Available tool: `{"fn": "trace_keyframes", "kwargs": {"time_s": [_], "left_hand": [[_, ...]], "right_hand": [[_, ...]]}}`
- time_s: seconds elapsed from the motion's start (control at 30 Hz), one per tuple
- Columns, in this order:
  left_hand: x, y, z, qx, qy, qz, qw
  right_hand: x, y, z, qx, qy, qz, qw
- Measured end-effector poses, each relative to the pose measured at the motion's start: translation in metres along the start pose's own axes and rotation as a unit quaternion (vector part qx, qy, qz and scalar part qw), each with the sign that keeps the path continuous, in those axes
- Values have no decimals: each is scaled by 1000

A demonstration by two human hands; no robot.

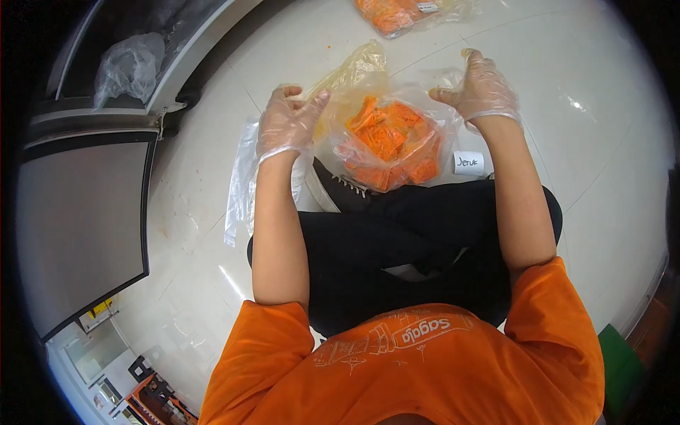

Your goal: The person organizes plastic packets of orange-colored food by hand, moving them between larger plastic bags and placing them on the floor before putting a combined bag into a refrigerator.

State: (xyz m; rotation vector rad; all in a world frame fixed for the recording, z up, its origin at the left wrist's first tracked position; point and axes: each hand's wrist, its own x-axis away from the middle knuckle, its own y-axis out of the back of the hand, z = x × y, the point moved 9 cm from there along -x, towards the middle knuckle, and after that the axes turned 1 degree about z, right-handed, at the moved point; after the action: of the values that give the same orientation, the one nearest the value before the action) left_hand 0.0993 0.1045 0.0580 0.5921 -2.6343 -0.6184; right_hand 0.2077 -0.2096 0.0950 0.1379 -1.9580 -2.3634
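Both hands wear thin clear plastic gloves. My left hand [289,122] is raised beside the left rim of an open clear plastic bag [340,151], fingers apart and nothing plainly held. Across the bag, my right hand [486,87] is spread with thumb and fingers apart, yellow stains on its glove tips. Orange pieces [385,133] fill the bag, which sits on the floor before my crossed legs. A crumpled, yellow-stained plastic bag [364,64] lies behind it. Next to the bag on the right is a small white label [468,163] with handwriting.
Another plastic bag of orange pieces [390,16] lies farther ahead on the tiled floor. Flat clear plastic bags [241,180] are at my left, near my dark shoe [340,186]. A metal-framed unit with a grey panel [85,234] stands at the left, a crumpled bag [130,69] on it.
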Motion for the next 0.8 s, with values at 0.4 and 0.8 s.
{"fn": "trace_keyframes", "kwargs": {"time_s": [0.4, 0.8], "left_hand": [[2, -37, 8, -226, -81, 51, 969], [37, 56, -43, 526, -194, 104, 822]], "right_hand": [[2, -29, 20, -376, 0, 309, 874], [48, 63, 62, -656, 250, 158, 694]]}}
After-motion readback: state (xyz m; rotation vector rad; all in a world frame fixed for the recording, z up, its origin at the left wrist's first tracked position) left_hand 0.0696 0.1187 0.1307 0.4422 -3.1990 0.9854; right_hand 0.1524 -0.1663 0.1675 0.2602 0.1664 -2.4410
